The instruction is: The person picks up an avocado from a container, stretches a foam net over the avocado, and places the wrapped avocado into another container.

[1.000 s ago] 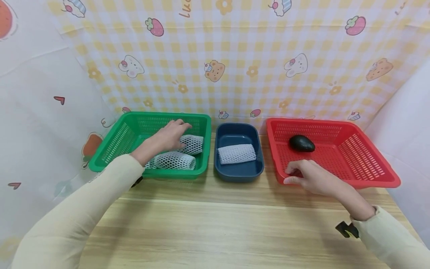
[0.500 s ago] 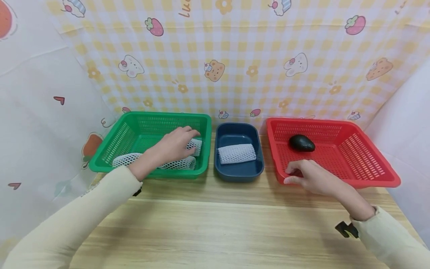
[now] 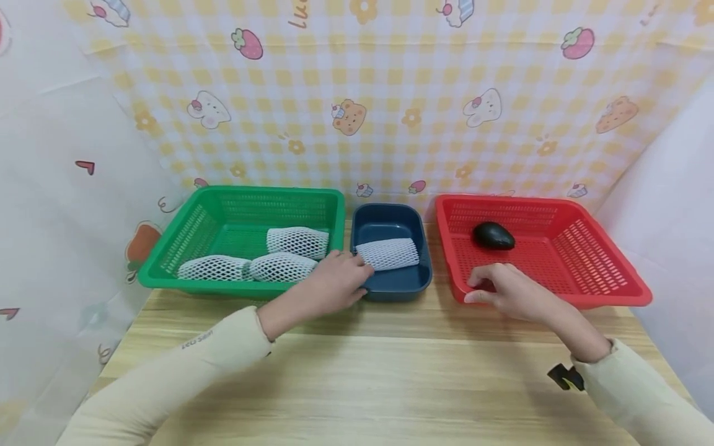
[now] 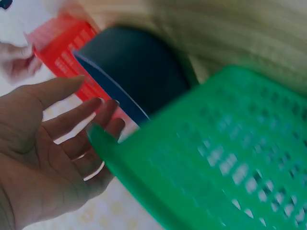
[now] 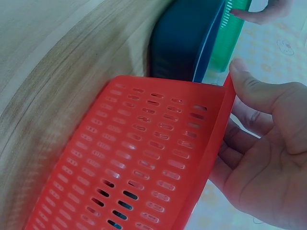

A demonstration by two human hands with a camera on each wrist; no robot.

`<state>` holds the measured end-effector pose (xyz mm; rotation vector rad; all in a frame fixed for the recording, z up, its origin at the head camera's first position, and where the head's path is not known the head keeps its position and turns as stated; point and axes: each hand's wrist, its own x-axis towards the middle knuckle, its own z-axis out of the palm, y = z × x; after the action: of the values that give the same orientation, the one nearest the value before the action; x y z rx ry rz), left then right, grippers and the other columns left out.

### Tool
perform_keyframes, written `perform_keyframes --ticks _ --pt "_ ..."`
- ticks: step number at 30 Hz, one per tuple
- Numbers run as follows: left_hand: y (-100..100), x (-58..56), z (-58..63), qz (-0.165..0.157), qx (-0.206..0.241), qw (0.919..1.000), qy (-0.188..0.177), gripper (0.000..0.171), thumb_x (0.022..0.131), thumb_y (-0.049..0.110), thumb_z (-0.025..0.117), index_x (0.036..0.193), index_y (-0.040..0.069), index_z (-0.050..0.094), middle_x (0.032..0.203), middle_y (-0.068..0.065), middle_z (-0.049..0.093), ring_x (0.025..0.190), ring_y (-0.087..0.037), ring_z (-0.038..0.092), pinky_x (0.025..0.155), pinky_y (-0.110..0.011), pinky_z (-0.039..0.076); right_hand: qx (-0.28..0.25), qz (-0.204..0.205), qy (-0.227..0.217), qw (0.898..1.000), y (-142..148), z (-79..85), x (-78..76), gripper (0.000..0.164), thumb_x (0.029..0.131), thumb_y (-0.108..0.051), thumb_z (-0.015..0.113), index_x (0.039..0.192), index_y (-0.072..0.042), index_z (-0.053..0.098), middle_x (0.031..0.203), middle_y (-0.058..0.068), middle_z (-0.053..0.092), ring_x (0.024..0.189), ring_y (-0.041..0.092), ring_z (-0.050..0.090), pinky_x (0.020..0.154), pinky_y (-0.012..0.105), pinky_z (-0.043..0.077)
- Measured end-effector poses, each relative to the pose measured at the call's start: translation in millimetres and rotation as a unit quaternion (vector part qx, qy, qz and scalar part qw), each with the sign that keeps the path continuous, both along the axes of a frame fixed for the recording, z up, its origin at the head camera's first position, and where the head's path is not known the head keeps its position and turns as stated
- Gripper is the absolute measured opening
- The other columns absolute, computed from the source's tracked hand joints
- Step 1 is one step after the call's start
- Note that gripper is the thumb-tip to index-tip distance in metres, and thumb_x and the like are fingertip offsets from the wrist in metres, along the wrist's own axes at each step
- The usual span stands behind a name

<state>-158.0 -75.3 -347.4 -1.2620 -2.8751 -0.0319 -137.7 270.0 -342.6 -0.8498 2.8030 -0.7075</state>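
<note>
My left hand (image 3: 337,285) is over the gap between the green basket (image 3: 262,191) and the dark blue tub (image 3: 398,288), fingers near the tub's left wall. In the left wrist view this hand (image 4: 57,143) holds nothing, its fingers loosely bent. One white foam net sleeve (image 3: 390,254) lies in the tub. Inside the green basket are 3 more foam net sleeves (image 3: 281,267). My right hand (image 3: 504,288) grips the near left corner of the red basket (image 3: 591,300); the right wrist view shows the thumb (image 5: 240,72) on its rim.
A black, glossy, avocado-like fruit (image 3: 493,236) lies in the red basket. All containers stand in a row at the back of the wooden table (image 3: 390,371). A checked cloth (image 3: 390,93) hangs behind them.
My left hand has left the green basket, moving right and toward me to the blue tub, uncovering the foam nets. The right hand keeps its grip. The head view has shifted slightly.
</note>
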Motion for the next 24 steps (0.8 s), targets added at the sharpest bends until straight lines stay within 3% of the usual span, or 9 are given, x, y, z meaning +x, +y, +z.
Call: perform_keyframes --ticks 6,12,24 --pt "13 7.0 -16.2 0.019 -0.021 0.9995 0.015 0.019 0.096 0.013 0.072 0.115 0.011 0.074 0.103 -0.007 0.069 0.091 -0.024 0.063 0.078 -0.038 0.053 0.005 -0.002 0.009 1.000 -1 -0.4 -1.2 0.017 0.083 -0.014 0.085 0.096 -0.011 0.075 0.081 -0.009 0.062 0.077 0.014 0.058 0.068 0.032 0.052" --pt "16 4.0 -30.7 0.033 -0.027 0.9987 0.027 0.028 0.093 0.000 0.072 0.116 0.016 0.076 0.105 -0.005 0.070 0.089 -0.022 0.064 0.072 -0.036 0.056 0.002 0.000 0.005 1.000 -1 -1.9 -2.0 0.016 0.084 -0.015 0.085 0.096 -0.010 0.075 0.081 -0.009 0.062 0.076 0.015 0.057 0.068 0.031 0.052" --pt "20 3.8 -36.0 0.035 -0.016 0.9987 0.035 0.029 0.094 -0.002 0.070 0.113 0.018 0.078 0.101 -0.003 0.071 0.087 -0.021 0.065 0.069 -0.036 0.056 -0.005 0.009 -0.008 1.000 3 -2.0 -2.2 0.018 0.085 -0.018 0.085 0.097 -0.011 0.074 0.083 -0.011 0.062 0.078 0.014 0.058 0.070 0.030 0.053"
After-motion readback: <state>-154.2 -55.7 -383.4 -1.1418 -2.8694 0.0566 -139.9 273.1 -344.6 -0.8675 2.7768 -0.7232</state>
